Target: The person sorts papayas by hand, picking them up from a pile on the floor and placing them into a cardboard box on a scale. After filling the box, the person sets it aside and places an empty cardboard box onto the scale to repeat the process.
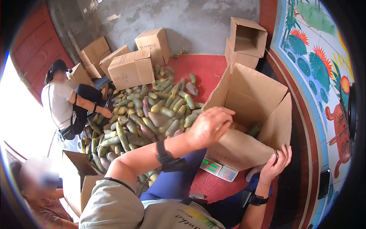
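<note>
A tall open cardboard box [244,149] stands in front of me at the right, with its flaps up. Dark green vegetables [254,130] lie at its bottom, partly in shadow. My left hand [211,128] is raised over the box's near left edge, fingers curled; what it holds, if anything, is hidden. With its fingers over the rim, my right hand [279,162] grips the near right corner of the box. A scale display [219,169] with green lit panels sits against the box's near side. A large heap of long green and yellowish vegetables [152,110] lies left of the box.
One person [61,99] crouches at the left, a hand at the heap; another [42,191] is at the lower left beside an open box [72,179]. More cartons [131,68] stand behind the heap, and others [244,42] at the back right by the wall.
</note>
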`<state>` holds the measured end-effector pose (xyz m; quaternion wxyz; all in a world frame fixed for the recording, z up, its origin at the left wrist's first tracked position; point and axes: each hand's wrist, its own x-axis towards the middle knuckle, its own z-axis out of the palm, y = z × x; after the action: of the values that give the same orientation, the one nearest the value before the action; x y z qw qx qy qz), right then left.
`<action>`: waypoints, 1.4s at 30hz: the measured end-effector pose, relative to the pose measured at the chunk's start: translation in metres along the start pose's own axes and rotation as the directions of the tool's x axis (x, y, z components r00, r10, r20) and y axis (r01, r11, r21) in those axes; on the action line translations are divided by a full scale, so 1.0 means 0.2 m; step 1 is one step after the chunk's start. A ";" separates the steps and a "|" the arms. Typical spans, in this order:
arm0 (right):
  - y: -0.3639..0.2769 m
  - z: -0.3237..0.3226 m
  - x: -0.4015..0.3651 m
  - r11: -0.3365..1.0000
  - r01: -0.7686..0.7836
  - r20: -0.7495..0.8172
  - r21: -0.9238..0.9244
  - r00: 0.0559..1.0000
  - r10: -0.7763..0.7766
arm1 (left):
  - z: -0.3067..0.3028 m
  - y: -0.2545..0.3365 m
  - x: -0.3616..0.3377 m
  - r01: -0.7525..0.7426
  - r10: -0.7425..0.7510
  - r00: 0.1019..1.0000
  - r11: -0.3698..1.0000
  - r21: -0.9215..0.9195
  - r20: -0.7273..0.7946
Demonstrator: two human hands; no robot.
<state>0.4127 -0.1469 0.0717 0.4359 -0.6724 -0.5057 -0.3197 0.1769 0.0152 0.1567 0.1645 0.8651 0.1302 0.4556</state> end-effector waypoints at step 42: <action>-0.02 0.02 0.01 0.995 0.075 -0.004 -0.063 0.997 -0.076 | -0.28 -0.64 -1.83 0.507 -0.991 0.001 0.118 0.854 0.136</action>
<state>0.4087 -0.1428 0.0735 0.4038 -0.6651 -0.5189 -0.3539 -0.0801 0.0039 -0.1386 0.1568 0.7035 0.6677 -0.1862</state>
